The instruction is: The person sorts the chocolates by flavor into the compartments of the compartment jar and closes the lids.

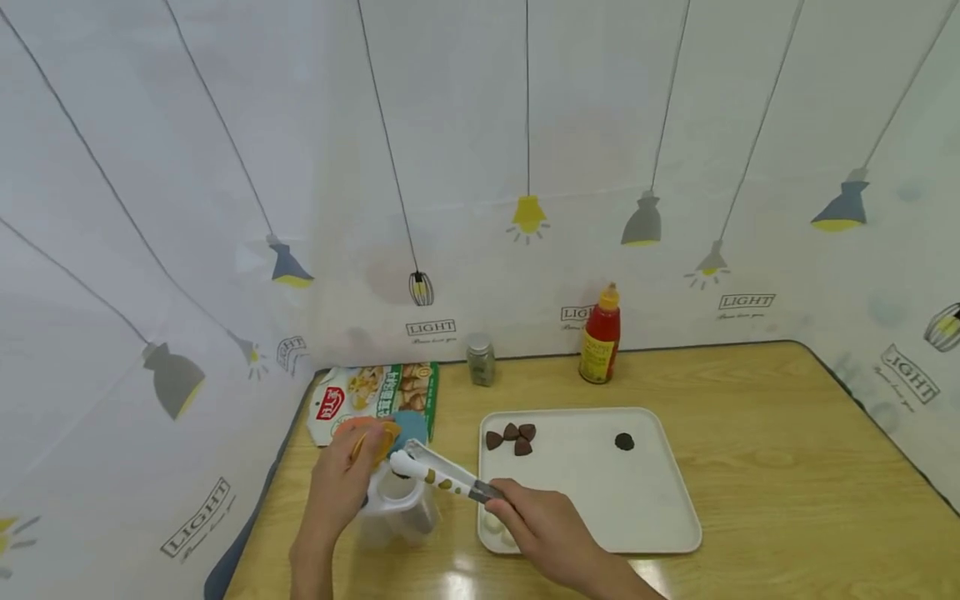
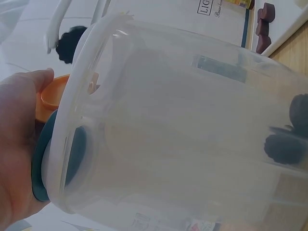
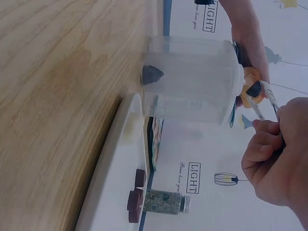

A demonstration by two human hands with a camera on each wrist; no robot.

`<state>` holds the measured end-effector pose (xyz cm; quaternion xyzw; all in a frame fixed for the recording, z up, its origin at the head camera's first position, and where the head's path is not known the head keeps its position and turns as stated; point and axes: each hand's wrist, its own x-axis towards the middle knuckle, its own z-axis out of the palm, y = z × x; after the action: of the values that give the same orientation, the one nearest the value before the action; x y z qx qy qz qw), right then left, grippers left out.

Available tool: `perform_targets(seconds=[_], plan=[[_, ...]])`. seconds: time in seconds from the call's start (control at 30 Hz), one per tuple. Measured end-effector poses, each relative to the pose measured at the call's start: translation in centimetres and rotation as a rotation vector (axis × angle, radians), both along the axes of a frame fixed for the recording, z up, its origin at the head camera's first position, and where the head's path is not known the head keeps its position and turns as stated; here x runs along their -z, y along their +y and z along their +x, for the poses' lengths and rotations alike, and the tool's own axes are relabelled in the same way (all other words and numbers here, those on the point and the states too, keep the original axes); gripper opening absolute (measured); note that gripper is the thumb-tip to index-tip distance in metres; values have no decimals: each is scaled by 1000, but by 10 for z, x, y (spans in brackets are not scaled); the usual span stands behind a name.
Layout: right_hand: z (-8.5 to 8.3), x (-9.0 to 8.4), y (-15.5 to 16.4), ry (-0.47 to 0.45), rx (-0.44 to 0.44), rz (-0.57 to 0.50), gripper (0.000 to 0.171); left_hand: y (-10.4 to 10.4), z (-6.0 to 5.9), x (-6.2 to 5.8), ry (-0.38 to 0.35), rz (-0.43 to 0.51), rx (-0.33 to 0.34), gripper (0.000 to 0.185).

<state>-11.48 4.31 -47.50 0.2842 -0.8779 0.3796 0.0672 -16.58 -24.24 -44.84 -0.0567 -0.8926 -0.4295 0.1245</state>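
Note:
My left hand [image 1: 341, 475] grips the orange lid [image 1: 388, 440] at the mouth of a clear plastic jar [image 3: 192, 77]. Beside the orange part is a blue lid [image 1: 409, 428]. Dark pieces [image 2: 285, 148] lie at the jar's bottom. My right hand [image 1: 543, 525] holds white tongs [image 1: 446, 482] with gray grips and brown spots. Between the tong tips, just outside the rim, is a dark scalloped round piece [image 2: 72, 44]. The left fingers are partly hidden behind the lid.
A white tray [image 1: 585, 500] right of the jar carries several brown wedge pieces [image 1: 522, 447], a dark round piece [image 1: 624, 442] and pale pieces [image 1: 492, 523]. Behind stand a spice jar [image 1: 481, 360], a red sauce bottle [image 1: 601, 337] and a food packet [image 1: 360, 396], near the curtain.

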Motion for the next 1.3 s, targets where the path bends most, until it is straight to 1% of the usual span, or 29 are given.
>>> perform_targets(seconds=[0.23, 0.37, 0.53, 0.63, 0.7, 0.87, 1.03, 1.13, 1.2, 1.3], plan=[[-2, -5, -10, -9, -11, 126, 28, 1, -1, -1, 14, -9, -1, 37], [-2, -5, -14, 4, 2, 159, 29, 0, -1, 0, 10, -11, 1, 37], [-2, -3, -13, 91, 14, 145, 29, 1, -2, -1, 2, -9, 1, 37], [-3, -2, -12, 119, 18, 133, 29, 1, -3, -1, 1, -8, 1, 38], [-2, -1, -10, 114, 21, 124, 29, 1, -3, 0, 0, -5, 0, 38], [1, 4, 2, 67, 48, 71, 27, 0, -1, 3, -21, -4, -8, 39], [1, 13, 27, 48, 123, 7, 20, 0, -2, 4, -22, 6, 2, 39], [1, 21, 48, 31, 190, -7, 17, 0, -3, 3, -20, 2, 0, 39], [1, 27, 63, -1, 252, 2, 17, 0, -3, 2, -21, -2, -3, 39], [-1, 38, 88, -46, 353, 49, 16, 0, -4, 2, -18, -10, -4, 39]])
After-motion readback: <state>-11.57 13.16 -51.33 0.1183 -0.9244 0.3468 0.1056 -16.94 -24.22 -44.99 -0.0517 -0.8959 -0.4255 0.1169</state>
